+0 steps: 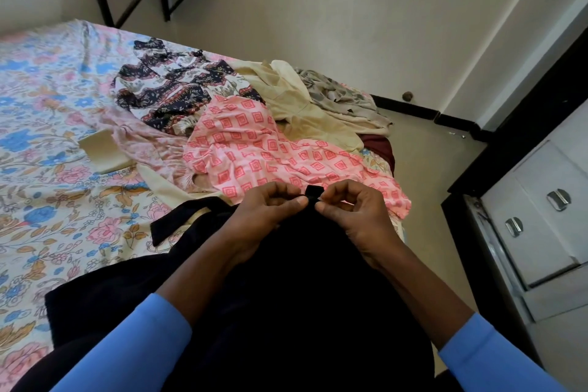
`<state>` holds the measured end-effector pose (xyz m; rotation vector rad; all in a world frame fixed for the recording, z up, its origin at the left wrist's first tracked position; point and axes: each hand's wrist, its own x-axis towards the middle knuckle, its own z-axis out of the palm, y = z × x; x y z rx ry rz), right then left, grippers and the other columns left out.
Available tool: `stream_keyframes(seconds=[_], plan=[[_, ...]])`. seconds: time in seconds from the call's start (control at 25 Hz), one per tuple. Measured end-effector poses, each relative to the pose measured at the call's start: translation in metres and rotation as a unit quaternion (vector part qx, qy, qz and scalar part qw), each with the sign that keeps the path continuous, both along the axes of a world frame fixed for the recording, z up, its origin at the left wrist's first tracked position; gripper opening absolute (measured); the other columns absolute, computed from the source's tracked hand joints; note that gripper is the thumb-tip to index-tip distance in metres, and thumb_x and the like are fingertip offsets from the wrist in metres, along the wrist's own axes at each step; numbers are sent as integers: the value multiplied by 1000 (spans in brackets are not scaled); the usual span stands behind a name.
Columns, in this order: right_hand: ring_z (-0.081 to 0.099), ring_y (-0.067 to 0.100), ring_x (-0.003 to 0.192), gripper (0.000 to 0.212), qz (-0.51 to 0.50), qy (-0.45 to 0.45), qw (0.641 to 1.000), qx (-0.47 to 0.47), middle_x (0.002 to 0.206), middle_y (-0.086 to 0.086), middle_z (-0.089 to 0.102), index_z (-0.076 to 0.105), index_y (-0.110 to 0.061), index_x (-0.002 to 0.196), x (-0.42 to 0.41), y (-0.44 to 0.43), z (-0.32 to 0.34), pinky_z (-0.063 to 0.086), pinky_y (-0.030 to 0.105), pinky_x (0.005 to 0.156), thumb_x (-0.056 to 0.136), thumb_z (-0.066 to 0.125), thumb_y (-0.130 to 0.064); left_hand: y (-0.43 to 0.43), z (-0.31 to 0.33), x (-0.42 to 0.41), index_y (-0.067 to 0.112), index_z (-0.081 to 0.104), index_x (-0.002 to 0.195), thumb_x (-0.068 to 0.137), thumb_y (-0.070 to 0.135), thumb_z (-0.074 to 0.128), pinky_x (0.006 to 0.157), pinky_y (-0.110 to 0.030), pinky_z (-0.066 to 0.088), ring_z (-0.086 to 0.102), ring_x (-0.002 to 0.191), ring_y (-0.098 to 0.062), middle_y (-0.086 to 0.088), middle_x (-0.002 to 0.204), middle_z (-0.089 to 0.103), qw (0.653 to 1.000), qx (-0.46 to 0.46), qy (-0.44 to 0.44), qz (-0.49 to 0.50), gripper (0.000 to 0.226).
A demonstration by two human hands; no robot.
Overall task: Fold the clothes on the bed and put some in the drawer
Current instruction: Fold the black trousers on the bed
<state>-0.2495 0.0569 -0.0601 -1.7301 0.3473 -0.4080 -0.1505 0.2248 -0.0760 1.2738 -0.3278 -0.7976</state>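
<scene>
The black garment [286,296] is being held draped over the near edge of the bed [47,105], and two hands are being held close together over its far end, wrists bent and knuckles raised. A small black tab [314,192] at that far edge is being pinched between the thumb and curled fingers of the left hand [270,210], and it is being pinched from the other side by the thumb and forefinger of the right hand [353,213], the two thumb tips almost touching. Two blue sleeves [152,325] are being worn, ending short of the wrists. Beyond the black garment, five loose garments are being shown in one heap. They are a pink one with square motifs [254,143] touching it, a navy-and-white patterned one [168,89] farther off, a pale pink one [143,143] to the far left, and a cream one [296,102] and a grey floral one [343,95] to the far right. One folded cream piece [101,149] is being shown beyond its left side. To its right, a white drawer unit [541,248] is being shown with two metal handles [558,199].
</scene>
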Motion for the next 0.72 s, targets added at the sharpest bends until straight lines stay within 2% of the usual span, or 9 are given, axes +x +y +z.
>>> stream_keyframes(seconds=[0.16, 0.28, 0.36, 0.44, 0.48, 0.56, 0.6, 0.68, 0.72], plan=[[64, 18, 83, 29, -58, -32, 992, 108, 81, 0, 67, 68, -21, 77, -3, -8, -9, 58, 38, 89, 84, 78, 6, -2, -5, 3, 11, 68, 110, 89, 2, 74, 72, -33, 64, 75, 84, -21, -11, 97, 74, 973, -141, 154, 99, 24], [59, 14, 77, 33, -95, -67, 968, 224, 78, -2, 61, 64, -19, 76, -10, -14, -16, 56, 33, 83, 89, 69, 12, 1, -9, 5, 11, 70, 103, 85, 5, 75, 69, -30, 63, 72, 81, -18, -8, 93, 73, 965, -178, 161, 109, 20], [56, 14, 73, 35, -143, -19, 979, 144, 74, -3, 60, 63, -20, 75, -17, -16, -20, 54, 29, 72, 90, 65, 12, 1, -14, 2, 11, 68, 104, 87, 7, 74, 66, -26, 62, 68, 74, -14, -4, 86, 68, 972, -163, 134, 106, 18], [57, 15, 69, 29, -186, 123, 971, -84, 77, -4, 64, 66, -24, 82, -22, -24, -21, 47, 29, 64, 87, 61, 4, 1, -19, 2, 10, 67, 107, 95, 8, 72, 70, -30, 63, 69, 74, -14, -4, 85, 67, 996, -41, -1, 77, 13], [60, 17, 74, 26, -181, 219, 935, -210, 83, -5, 66, 66, -27, 90, -24, -29, -19, 46, 29, 66, 85, 59, -3, 3, -24, 6, 12, 67, 106, 98, 10, 71, 73, -33, 63, 70, 75, -15, -3, 85, 69, 988, 73, -127, 57, 9], [63, 22, 100, 28, -132, 373, 825, -403, 103, -6, 62, 63, -31, 107, -27, -34, -17, 44, 37, 85, 84, 61, -16, 12, -32, 16, 20, 70, 100, 96, 14, 71, 78, -35, 60, 69, 79, -14, 3, 84, 70, 899, 271, -342, 23, 7], [60, 25, 110, 29, -115, 376, 803, -447, 112, -3, 60, 62, -30, 113, -27, -32, -16, 42, 41, 92, 86, 63, -21, 18, -34, 21, 23, 70, 97, 95, 16, 71, 78, -35, 58, 68, 83, -14, 6, 85, 69, 858, 332, -391, 13, 8], [61, 23, 110, 25, -66, 299, 857, -413, 114, -5, 59, 62, -29, 114, -25, -21, -19, 47, 39, 87, 91, 67, -38, 28, -36, 28, 25, 69, 92, 92, 21, 75, 72, -34, 52, 66, 90, -15, 10, 88, 66, 814, 398, -423, 0, 7], [61, 19, 108, 32, -13, 287, 878, -382, 113, -7, 60, 61, -30, 115, -24, -15, -23, 49, 37, 83, 91, 69, -49, 31, -36, 30, 26, 67, 91, 90, 27, 77, 67, -33, 47, 65, 92, -16, 11, 89, 64, 803, 411, -431, 4, 10]])
